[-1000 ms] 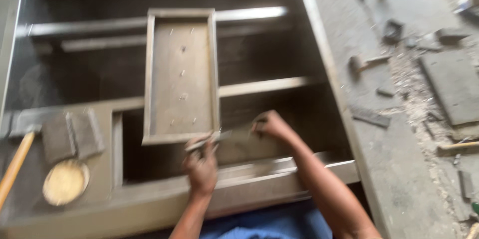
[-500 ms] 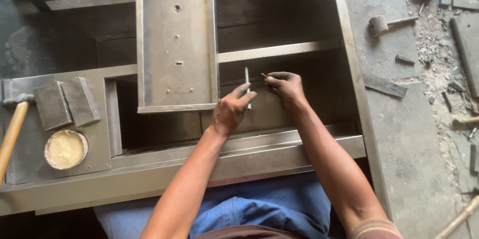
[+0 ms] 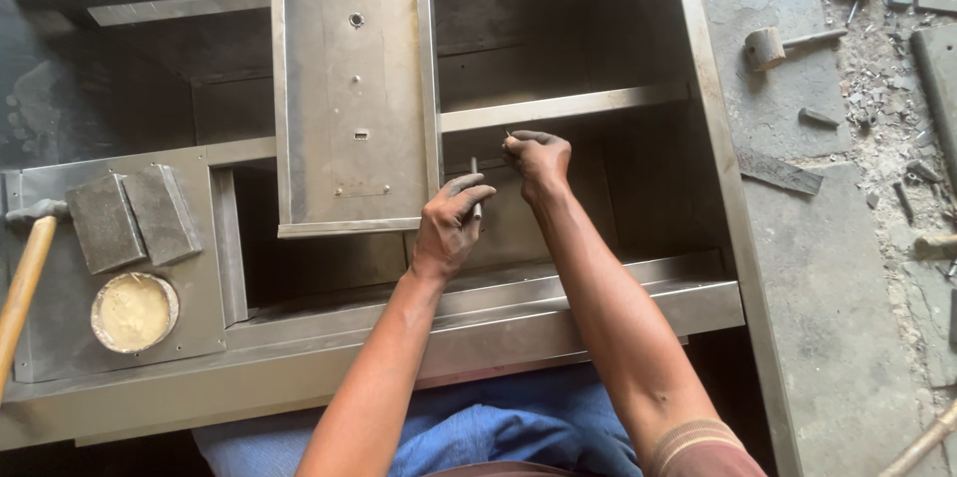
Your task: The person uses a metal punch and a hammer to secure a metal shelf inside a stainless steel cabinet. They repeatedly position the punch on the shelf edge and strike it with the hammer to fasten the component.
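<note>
My left hand grips a thin dark metal rod held upright, beside the right edge of a long steel tray panel. My right hand is pinched on a small dark piece just below a steel cross rail, a little right of the rod. Both hands are grimy and reach down into a large open steel frame. What the right fingers pinch is too small to name.
A flat plate on the left carries two grey blocks and a round tin of yellowish paste. A wooden hammer handle lies at the far left. The concrete floor on the right holds a mallet, scraps and rubble.
The view has steadied and moved closer. Both hands have risen from the tray's lower edge to the spot beside its right side, the right hand up to the cross rail.
</note>
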